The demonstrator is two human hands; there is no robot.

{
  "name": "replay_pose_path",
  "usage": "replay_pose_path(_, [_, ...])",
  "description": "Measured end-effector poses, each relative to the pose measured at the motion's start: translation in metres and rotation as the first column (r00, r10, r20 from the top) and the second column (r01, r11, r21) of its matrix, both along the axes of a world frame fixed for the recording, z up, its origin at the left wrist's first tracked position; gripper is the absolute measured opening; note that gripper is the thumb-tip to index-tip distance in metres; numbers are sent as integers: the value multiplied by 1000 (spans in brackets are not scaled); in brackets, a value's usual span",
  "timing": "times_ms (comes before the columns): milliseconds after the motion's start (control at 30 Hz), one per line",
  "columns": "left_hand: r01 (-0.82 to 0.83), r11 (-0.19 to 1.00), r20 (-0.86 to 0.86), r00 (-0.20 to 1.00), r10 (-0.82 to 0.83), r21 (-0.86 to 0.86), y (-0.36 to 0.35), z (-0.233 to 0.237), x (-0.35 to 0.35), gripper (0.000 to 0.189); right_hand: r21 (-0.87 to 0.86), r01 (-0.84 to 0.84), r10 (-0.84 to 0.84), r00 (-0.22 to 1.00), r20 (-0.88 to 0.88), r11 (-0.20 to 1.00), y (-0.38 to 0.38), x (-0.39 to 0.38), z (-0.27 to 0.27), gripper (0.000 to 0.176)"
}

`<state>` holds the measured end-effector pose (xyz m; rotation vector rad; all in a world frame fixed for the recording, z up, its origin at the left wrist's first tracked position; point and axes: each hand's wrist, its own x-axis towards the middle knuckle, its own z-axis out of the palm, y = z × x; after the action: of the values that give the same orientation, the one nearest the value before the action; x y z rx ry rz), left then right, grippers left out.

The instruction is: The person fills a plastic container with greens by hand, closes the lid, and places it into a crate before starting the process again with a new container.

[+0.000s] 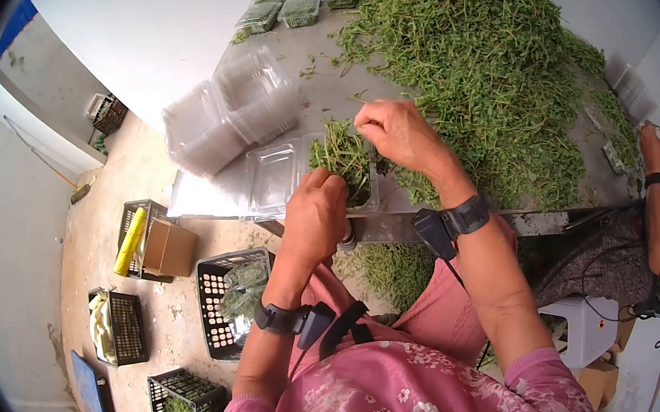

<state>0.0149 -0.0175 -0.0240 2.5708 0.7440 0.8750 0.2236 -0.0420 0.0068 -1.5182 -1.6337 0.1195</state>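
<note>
In front of me a clear plastic clamshell box [374, 192] stands at the table's near edge, its lid [275, 176] folded open to the left. Leafy green stems [338, 154] fill the box loosely and stick up above its rim. My left hand [318, 211] is closed at the box's left side, against the greens; the back of the hand hides what its fingers hold. Just above the box's right side, my right hand [404, 135] has its fingers pinched together. Whatever is between those fingertips is too small to make out.
A large heap of greens [486, 71] covers the right of the metal table [321, 67]. Stacked empty clamshells [232, 111] stand at left, filled boxes [299, 10] behind. Crates [214, 302] sit on the floor. At far right are a co-worker's hands [656, 145].
</note>
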Motion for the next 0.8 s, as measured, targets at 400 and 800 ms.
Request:
replay_pose_path(400, [-37,991,58,998,30,130,9,15,14,28,-285,231,-264,961,-82,930,8,9,-12,19])
replay_pose_path(800, [35,997,-183,983,-22,65,19,-3,26,48,-282,215,-255,961,-112,935,22,6,-25,19])
